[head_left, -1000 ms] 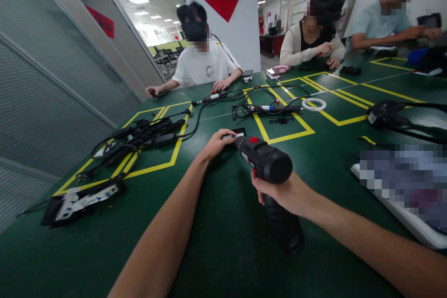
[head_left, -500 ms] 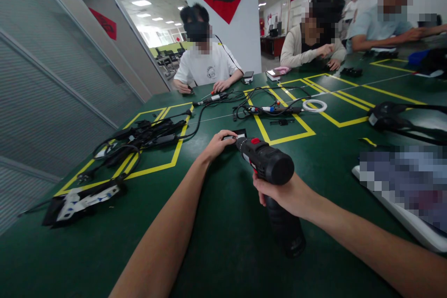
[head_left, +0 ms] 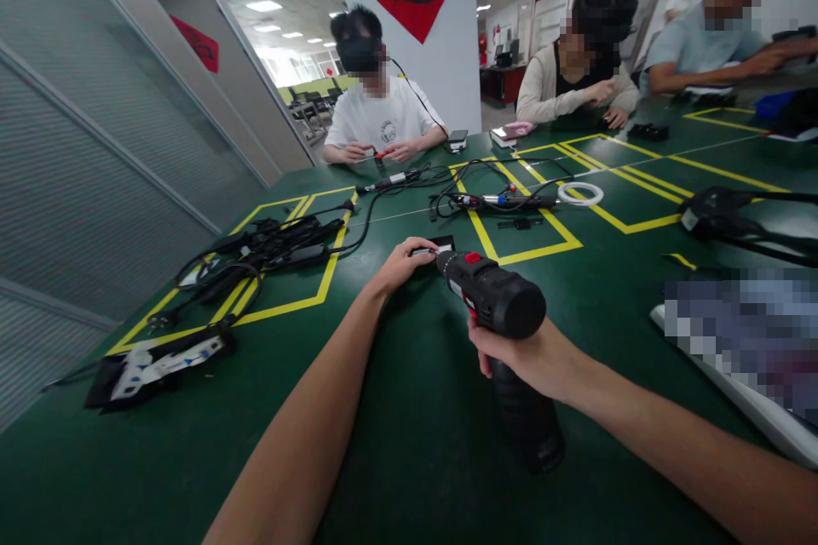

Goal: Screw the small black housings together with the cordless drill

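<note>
My right hand [head_left: 511, 349] is wrapped round the grip of a black cordless drill [head_left: 498, 294] with red switches. Its chuck points forward and left, toward a small flat black-and-white piece [head_left: 444, 245] on the table. My left hand [head_left: 406, 264] rests at that piece, fingers bent and close together beside the drill's tip. Something small and silvery shows at those fingertips, too small to name. The drill's bit and its contact point are mostly hidden by the chuck and my left fingers.
Bundled black cables [head_left: 274, 247] lie left on the green table [head_left: 409, 460], above a black-and-white packet [head_left: 159, 366]. Cabled tools [head_left: 492, 201] and a white ring [head_left: 580, 193] lie ahead. A pale-edged pad [head_left: 722, 392] is at right. Several people sit across.
My hands and the drill keep almost the same pose; the view has shifted slightly. The person opposite has brought both hands together around a red-and-black item.
</note>
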`<state>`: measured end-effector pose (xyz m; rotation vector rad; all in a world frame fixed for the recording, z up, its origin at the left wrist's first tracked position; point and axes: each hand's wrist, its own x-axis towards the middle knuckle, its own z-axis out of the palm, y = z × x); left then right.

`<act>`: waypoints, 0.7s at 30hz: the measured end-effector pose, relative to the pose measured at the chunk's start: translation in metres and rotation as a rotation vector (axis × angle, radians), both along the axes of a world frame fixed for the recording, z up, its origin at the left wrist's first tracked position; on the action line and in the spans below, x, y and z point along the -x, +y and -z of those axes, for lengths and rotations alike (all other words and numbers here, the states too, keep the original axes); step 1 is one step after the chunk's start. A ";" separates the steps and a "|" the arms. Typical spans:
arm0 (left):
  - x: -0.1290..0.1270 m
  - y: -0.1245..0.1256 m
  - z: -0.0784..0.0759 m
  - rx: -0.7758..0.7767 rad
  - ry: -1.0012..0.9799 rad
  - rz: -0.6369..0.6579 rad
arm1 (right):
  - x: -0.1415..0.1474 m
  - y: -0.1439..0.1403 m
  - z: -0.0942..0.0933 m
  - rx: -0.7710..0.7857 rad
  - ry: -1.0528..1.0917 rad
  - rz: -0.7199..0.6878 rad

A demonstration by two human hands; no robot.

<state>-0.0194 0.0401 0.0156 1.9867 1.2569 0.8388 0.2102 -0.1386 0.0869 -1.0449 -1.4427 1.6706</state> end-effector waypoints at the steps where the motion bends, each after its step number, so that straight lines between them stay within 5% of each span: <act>1: 0.000 0.000 0.000 0.002 0.002 -0.002 | 0.000 0.000 0.000 -0.003 -0.003 -0.002; 21: 0.000 -0.002 -0.003 -0.006 0.018 0.005 | -0.002 0.001 0.004 -0.013 0.006 -0.021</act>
